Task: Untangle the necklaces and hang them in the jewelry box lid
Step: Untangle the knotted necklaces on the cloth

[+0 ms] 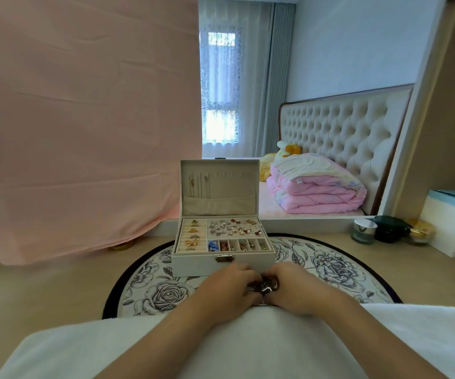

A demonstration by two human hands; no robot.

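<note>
**Dressing-table mat: tangle held at box front**

Round floral mat (166, 294), printed fabric. Left hand (227, 285) and right hand (294, 288) meet just before the jewelry box (222, 265), both pinching the dark, glinting necklace tangle (267, 286). Upright padded lid (221, 199) lies straight ahead, beyond the tray. Thin gold chains (199, 184) hang on its left hooks. Both hands are equally near.

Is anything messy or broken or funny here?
Nothing looks spilled or broken. The jewelry box sits straight on the flowered mat, its lid upright with a few gold chains hanging neatly on the left. The only jumble is the dark beaded clump that the left hand and right hand hold together before the box.
</note>
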